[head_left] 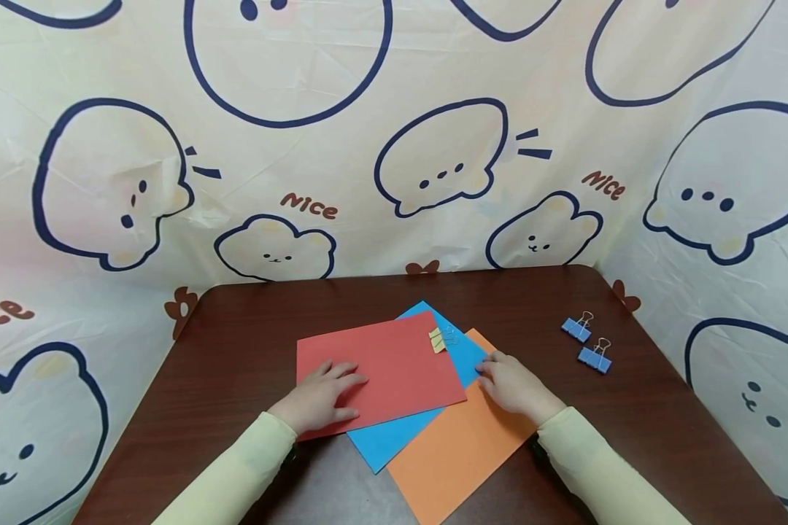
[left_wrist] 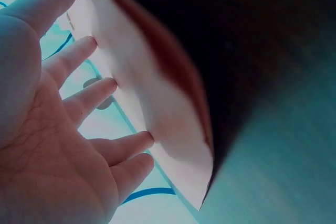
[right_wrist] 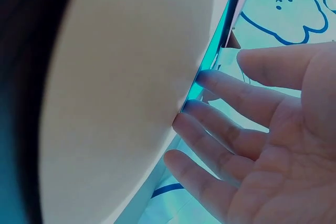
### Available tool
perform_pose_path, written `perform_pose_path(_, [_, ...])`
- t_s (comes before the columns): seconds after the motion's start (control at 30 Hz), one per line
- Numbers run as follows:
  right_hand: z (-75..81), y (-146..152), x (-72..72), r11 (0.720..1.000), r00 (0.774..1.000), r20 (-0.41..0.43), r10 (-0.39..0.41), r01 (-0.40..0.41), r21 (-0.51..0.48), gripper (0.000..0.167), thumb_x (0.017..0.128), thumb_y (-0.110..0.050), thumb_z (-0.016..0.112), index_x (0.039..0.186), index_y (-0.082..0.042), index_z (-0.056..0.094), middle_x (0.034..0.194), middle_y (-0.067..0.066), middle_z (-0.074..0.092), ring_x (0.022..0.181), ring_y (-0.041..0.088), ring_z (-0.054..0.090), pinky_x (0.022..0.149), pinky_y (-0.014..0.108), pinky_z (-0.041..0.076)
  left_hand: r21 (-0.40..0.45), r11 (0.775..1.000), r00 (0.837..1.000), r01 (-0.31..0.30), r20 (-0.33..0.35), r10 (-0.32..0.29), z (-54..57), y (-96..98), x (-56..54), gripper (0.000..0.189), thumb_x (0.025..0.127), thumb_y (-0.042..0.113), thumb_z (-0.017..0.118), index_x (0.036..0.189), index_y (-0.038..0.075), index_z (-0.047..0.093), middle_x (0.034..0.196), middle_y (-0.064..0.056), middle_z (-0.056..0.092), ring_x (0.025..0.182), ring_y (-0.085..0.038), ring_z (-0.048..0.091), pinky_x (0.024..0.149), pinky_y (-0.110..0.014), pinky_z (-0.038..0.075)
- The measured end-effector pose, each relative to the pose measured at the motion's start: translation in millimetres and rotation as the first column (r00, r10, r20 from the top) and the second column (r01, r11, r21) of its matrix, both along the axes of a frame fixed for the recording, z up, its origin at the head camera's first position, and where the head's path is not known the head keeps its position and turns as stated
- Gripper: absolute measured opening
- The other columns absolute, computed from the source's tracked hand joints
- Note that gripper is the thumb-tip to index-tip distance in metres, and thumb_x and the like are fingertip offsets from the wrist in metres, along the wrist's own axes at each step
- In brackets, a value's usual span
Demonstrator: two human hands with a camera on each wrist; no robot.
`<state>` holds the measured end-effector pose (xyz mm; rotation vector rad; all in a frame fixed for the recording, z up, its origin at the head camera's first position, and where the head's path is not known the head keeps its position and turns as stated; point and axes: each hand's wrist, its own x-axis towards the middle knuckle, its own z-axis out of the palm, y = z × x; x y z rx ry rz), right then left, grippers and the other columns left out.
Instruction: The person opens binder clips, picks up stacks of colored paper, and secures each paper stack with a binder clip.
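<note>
On the brown table lies a red sheet of paper [head_left: 387, 364], overlapping a blue sheet [head_left: 394, 435] that in turn overlaps an orange sheet [head_left: 466, 445]. My left hand [head_left: 318, 399] rests on the red sheet's left part with its fingers spread. In the left wrist view, the fingertips [left_wrist: 142, 140] touch the pale-looking paper surface. My right hand [head_left: 519, 390] is over the orange sheet, fingertips at the blue sheet's right corner. The right wrist view shows its thumb apart from the extended fingers [right_wrist: 226, 124]. A yellow binder clip [head_left: 437, 340] sits at the red sheet's right edge.
Two blue binder clips, one farther back [head_left: 576, 329] and one nearer [head_left: 594, 359], lie at the table's right side. A cloth [head_left: 354, 168] printed with cartoon bears hangs behind and beside the brown table [head_left: 236, 321].
</note>
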<state>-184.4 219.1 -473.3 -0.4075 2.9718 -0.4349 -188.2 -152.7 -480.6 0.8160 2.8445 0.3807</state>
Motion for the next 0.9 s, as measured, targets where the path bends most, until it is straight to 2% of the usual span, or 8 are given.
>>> perform_pose_path(0.63, [0.9,1.0,-0.8,1.0,1.0,0.025,0.01,-0.01,0.022,0.04,0.1,-0.021,0.068,0.132,0.002,0.067,0.142,0.027,0.056,0.133,0.044,0.053,0.109,0.055,0.047,0.016,1.0,0.999,-0.021,0.032,0.02,-1.5,-0.2,-0.9,0.063,0.088,0.035,0.082,0.145,0.02,0.059,0.155,-0.014,0.048,0.144,-0.054,0.037,0.112,-0.062,0.042])
perform_pose_path(0.9, [0.4,1.2,-0.3,1.0,0.999,0.03,0.012,-0.013,0.016,0.039,0.099,-0.021,0.069,0.131,0.001,0.068,0.142,0.026,0.057,0.132,0.044,0.053,0.107,0.055,0.049,0.027,0.998,0.997,-0.048,0.055,0.047,-1.4,-1.5,-0.9,0.063,0.088,0.035,0.082,0.145,0.02,0.059,0.156,-0.014,0.047,0.145,-0.055,0.035,0.108,-0.062,0.047])
